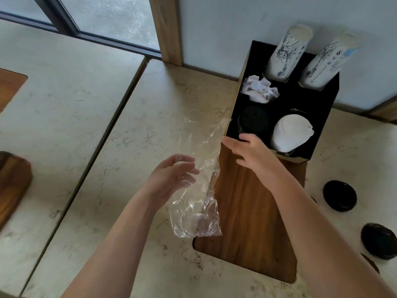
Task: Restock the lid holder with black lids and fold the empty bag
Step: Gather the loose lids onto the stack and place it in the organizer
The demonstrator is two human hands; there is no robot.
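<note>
A clear plastic bag (197, 190) hangs long and limp over the counter, its top end by the holder's left side. My left hand (174, 175) holds it around the middle, fingers curled in the film. My right hand (249, 151) rests at the front edge of the black lid holder (318, 117), fingertips touching the stack of black lids (253, 120) in the front left slot; its thumb meets the bag's upper end. A stack of white lids (292, 132) fills the front right slot.
Two stacks of printed paper cups (285, 52) stand in the holder's back slots, with crumpled paper (260, 90) in front of them. Two loose black lids (339, 195) (379, 240) lie on the stone counter at right. A wooden board (247, 222) is set into the counter below the holder.
</note>
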